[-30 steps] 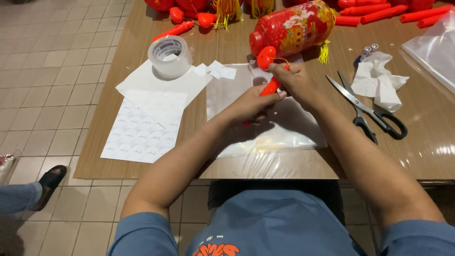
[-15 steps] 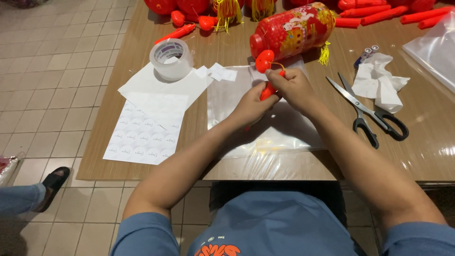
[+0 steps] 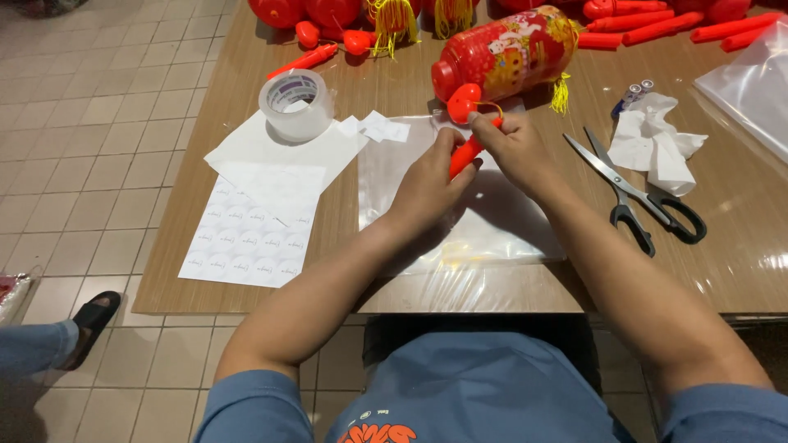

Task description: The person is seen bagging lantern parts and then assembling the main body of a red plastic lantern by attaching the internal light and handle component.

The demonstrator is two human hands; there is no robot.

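A single head-worn camera looks steeply down, fairly close, over the wooden table [image 3: 271,98], perhaps slightly forward.

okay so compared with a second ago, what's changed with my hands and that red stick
Little changed. Both hands shifted slightly toward the red lantern, still gripping the red stick; the right hand still pinches its upper end near the red cap. Tape roll, sticker sheet and scissors stayed put.
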